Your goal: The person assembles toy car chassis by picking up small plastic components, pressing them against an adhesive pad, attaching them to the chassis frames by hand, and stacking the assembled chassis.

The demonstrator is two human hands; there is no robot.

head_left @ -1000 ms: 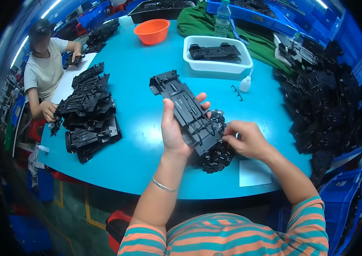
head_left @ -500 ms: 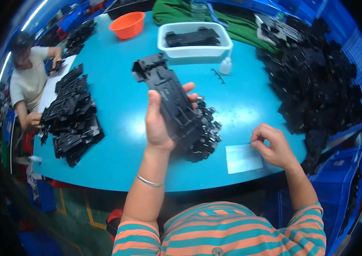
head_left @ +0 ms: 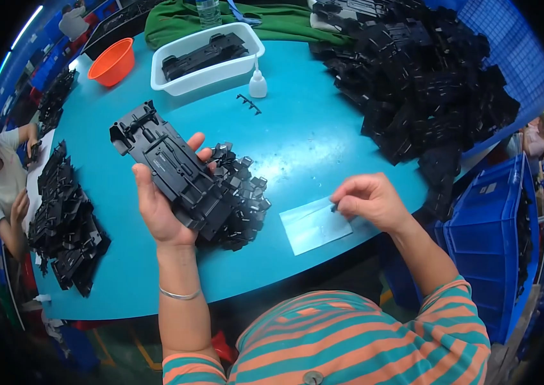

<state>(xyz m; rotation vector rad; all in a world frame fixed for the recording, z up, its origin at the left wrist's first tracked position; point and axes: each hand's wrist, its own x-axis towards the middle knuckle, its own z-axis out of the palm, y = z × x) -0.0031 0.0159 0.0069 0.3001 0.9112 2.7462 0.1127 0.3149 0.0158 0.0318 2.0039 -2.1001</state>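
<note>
My left hand [head_left: 164, 215] is wrapped around a long black plastic chassis-like part [head_left: 172, 160], held tilted above the table, its ribbed side up. Just beyond that hand, partly hidden by the part, lies a heap of small black plastic pieces [head_left: 243, 199]. Over a pale rectangular sheet [head_left: 310, 232] near the table's front edge, my right hand [head_left: 374, 200] has thumb and forefinger pinched together. A tiny dark piece [head_left: 334, 207] shows at those fingertips; its kind is too small to make out.
A white tub [head_left: 185, 86] holds another long black part. Near it are a small squeeze bottle [head_left: 258, 87], a thin black strip [head_left: 248, 104] and an orange bowl [head_left: 110, 63]. Black parts pile high at right [head_left: 426, 90] and left [head_left: 66, 218]. A co-worker [head_left: 4, 173] sits far left.
The whole view has swung, so the table things sit further left. My left hand still holds the black part. At my right fingertips, over the sheet, a tiny dark piece now shows.
</note>
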